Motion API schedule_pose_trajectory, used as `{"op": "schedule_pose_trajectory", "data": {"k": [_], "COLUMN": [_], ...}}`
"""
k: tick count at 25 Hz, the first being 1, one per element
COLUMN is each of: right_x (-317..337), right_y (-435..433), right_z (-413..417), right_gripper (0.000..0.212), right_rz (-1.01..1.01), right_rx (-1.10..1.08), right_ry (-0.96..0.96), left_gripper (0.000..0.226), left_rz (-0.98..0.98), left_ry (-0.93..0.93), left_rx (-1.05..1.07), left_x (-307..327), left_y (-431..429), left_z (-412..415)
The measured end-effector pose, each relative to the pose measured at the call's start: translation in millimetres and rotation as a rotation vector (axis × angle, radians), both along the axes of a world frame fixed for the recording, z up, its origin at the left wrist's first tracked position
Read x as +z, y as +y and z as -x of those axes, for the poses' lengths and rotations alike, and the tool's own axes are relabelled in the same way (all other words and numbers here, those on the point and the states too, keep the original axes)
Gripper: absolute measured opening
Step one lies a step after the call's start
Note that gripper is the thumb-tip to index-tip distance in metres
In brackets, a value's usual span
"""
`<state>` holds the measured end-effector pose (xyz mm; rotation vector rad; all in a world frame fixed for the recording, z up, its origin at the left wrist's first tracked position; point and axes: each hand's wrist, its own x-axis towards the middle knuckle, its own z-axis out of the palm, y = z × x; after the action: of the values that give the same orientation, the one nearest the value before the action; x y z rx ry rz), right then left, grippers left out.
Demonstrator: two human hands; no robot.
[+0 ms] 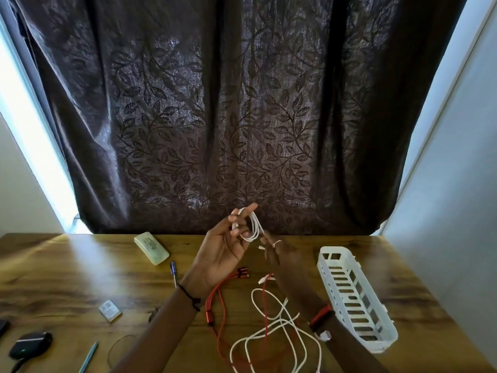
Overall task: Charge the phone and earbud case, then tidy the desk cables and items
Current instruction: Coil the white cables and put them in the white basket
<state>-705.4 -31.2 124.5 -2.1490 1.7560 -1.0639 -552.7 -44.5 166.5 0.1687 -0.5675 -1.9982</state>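
In the left grip [223,254], palm up and raised above the tabletop [67,270], a coiled white cable [252,224], looped round straight, spread fingers rather than clenched in a fist. At the coil's lower edge, the right grip [274,251], blurred, fingertips pinched on the strand just above its dangling plug. Both held up before a dark leaf-patterned curtain [242,117].

Below the wrists, on the wood, a loose white cable [282,327] in slack loops, crossing over a red multi-head cable [215,300] with its red plugs fanned out near the left palm.

To the right of the tangle, well apart from both grips, a white slotted plastic basket [352,300], lying lengthwise; inside, only its own slatted walls and floor in view.

At the far left corner, a black earbud case [31,344] with a dark lead running from it towards the near edge. Beside it a teal pen [88,356] and a thin dark loop [121,348]. Further back, a small silvery packet [110,310], a blue pen [174,273] and a pale remote control [152,247] near the curtain hem.

Print on the packet and marks on the remote too small to read.
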Motion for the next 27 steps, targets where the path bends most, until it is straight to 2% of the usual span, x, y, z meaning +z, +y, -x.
{"op": "schedule_pose_trajectory", "data": {"k": [1, 2, 4, 6, 8, 11, 14, 16, 18, 21, 24, 25, 27], "right_x": [-5.2, -10.8, -16.3, -17.2, -22.3, -16.9, -2.1, 8.3, 18.9, 30.3, 37.3, 38.3, 37.5], "right_y": [4.3, 8.0, 15.8, 19.5, 17.6, 17.0, 15.2, 9.5, 3.8, 1.5, 1.6, 3.3, 4.7], "right_z": [-5.8, -9.5, -17.7, -22.4, -22.8, -17.5, -6.2, 3.3, 12.3, 22.7, 28.7, 29.9, 32.0], "right_gripper": [0.059, 0.062, 0.038, 0.031, 0.028, 0.02, 0.02, 0.022, 0.025, 0.034, 0.012, 0.008, 0.021], "right_rz": [-0.041, -0.046, -0.096, -0.201, -0.26, -0.375, -0.425, -0.39, -0.334, -0.199, 0.164, 0.203, 0.213], "right_rx": [0.033, 0.075, 0.174, 0.282, 0.329, 0.39, 0.486, 0.48, 0.43, 0.374, 0.238, 0.197, 0.175], "right_ry": [-0.096, -0.164, -0.192, -0.102, -0.038, -0.157, -0.154, -0.059, 0.089, 0.357, 0.664, 0.683, 0.666], "left_gripper": [0.065, 0.062, 0.046, 0.035, 0.028, 0.024, 0.027, 0.028, 0.03, 0.023, 0.024, 0.025, 0.021], "left_rz": [-0.007, -0.026, -0.098, -0.095, -0.005, 0.171, 0.569, 0.797, 0.944, 1.04, 1.06, 1.049, 1.022], "left_ry": [0.026, 0.037, 0.007, -0.141, -0.407, -0.72, -1.208, -1.482, -1.679, -1.79, -1.808, -1.785, -1.68], "left_rx": [0.029, 0.064, 0.157, 0.254, 0.335, 0.444, 0.607, 0.599, 0.582, 0.583, 0.55, 0.517, 0.451], "left_x": [-0.4, -0.8, -0.6, -3.7, -7.3, -11.7, -21.8, -24.9, -23.6, -20.0, -19.7, -20.8, -23.5], "left_y": [-1.4, -3.1, -6.0, -7.5, -3.9, 4.1, 3.6, 6.3, 10.5, 15.7, 15.5, 15.2, 13.1], "left_z": [-0.6, -0.5, -0.5, -2.5, -2.1, 5.8, 6.9, 4.3, 2.7, 3.1, 2.7, 2.6, 3.4]}}
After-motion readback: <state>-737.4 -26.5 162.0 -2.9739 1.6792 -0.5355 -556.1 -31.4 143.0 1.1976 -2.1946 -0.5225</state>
